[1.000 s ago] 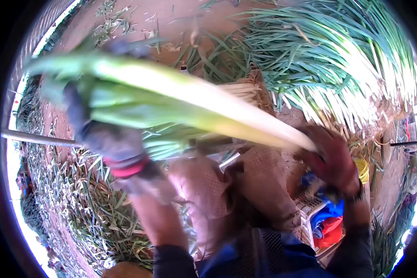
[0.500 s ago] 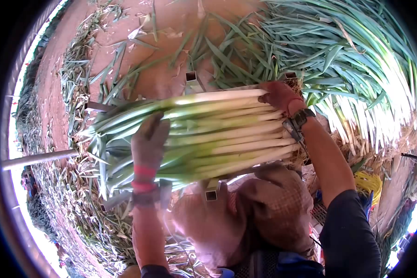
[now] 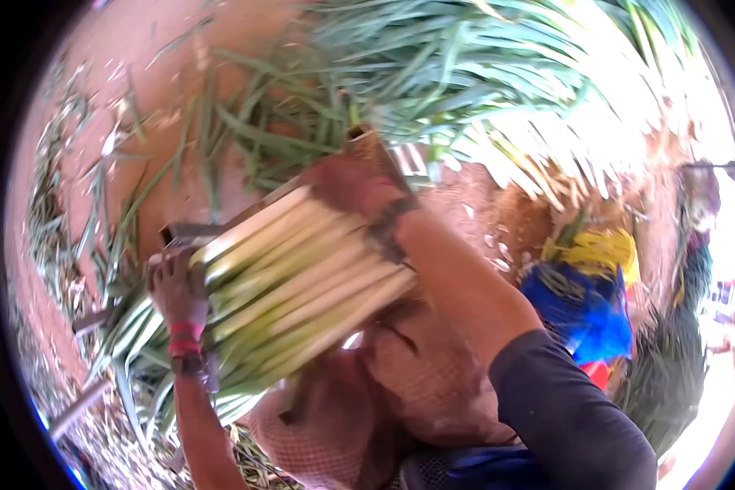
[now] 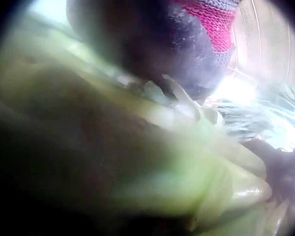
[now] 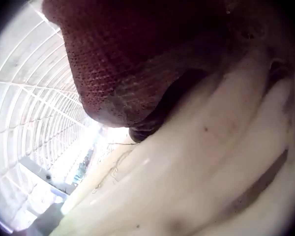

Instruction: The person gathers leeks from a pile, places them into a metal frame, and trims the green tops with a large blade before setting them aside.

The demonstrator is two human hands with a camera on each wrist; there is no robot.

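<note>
A layer of long green onions (image 3: 302, 294) lies across a metal rack (image 3: 265, 198) over the person's knees, white ends to the right and leaves to the left. My left hand (image 3: 178, 294), in a grey glove with a pink cuff, rests at the far edge of the layer where white turns green, its fingers extended. Close above the stalks its glove also shows in the left wrist view. At the far white ends is my right hand (image 3: 351, 186), in a dark red glove; it is blurred, and I cannot tell how its fingers lie. Pale stalks (image 5: 201, 162) fill the right wrist view beneath it.
A big heap of green onions (image 3: 457, 69) lies on the ground at the back right. Cut leaves (image 3: 278, 126) litter the soil beyond the rack. To the right are a yellow coil of twine (image 3: 596, 255) and a blue bag (image 3: 580, 306).
A long green onion carried by both hands a second ago came down at the far side of the layer. Since then the left hand has shifted to the far edge; the head view has turned.
</note>
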